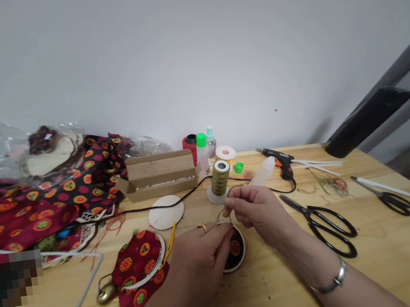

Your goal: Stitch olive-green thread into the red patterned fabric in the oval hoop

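Note:
A small round disc (238, 250) covered in black patterned fabric, with a white rim, lies on the table. My left hand (203, 254) is closed at its far edge, thumb and forefinger together, and covers the disc's left side. Just right of it, my right hand (256, 209) pinches a thin olive thread (230, 215) that runs down to the left fingertips. Whether a needle is in those fingers cannot be made out. Behind the hands an olive thread spool (221, 177) stands upright. To the left lies a red patterned fabric piece (139, 258) with a white rim and yellow cord.
Large black scissors (322, 226), a glue gun (279, 161) and smaller scissors (388, 200) lie on the right. Behind are an open cardboard box (162, 187), a green-capped bottle (202, 154) and a white disc (166, 212). A black cable (133, 211) crosses the table. Patterned fabric (62, 192) fills the left.

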Tool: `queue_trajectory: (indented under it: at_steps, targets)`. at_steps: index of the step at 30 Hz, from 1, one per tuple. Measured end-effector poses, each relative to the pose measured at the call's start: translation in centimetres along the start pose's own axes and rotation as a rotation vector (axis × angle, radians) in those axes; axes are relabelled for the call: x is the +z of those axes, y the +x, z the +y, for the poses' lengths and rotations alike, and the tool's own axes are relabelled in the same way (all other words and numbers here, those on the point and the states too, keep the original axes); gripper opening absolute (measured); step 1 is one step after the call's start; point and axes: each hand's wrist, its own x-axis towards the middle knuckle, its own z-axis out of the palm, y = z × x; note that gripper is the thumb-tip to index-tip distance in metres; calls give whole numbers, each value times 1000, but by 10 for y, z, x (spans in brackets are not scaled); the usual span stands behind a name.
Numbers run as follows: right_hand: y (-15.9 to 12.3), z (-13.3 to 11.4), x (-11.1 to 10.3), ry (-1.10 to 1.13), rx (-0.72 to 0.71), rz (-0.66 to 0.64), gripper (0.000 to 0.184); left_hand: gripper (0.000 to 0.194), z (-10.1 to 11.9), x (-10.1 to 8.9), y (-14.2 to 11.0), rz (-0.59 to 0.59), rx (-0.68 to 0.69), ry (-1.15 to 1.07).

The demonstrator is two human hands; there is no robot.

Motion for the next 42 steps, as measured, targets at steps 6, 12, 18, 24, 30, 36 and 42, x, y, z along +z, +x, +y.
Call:
queue_trajectory:
  at_steps: [6,12,18,24,30,36,42]
  targets:
    - [0,1,-4,51,1,-20,18,23,1,3,-2,-54,19,101]
    - [-1,0,-2,56,10,-11,20,16,0,-9,2,338,3,-86]
    - [0,2,-1,20,19,-18,17,21,-4,-9,8,531,-164,-392]
    - [-3,5,3,-39,8,-60,18,48,0,4,11,194,-284,-1037]
    - [-5,10,6,-49,49,-126,15,54,3,2,10,116,-348,-1049]
    - [-5,9,6,-106,59,-110,13,46,3,-3,6,73,-341,-939]
    - [-4,8,5,-115,70,-90,15,40,1,-6,4,72,-379,-822]
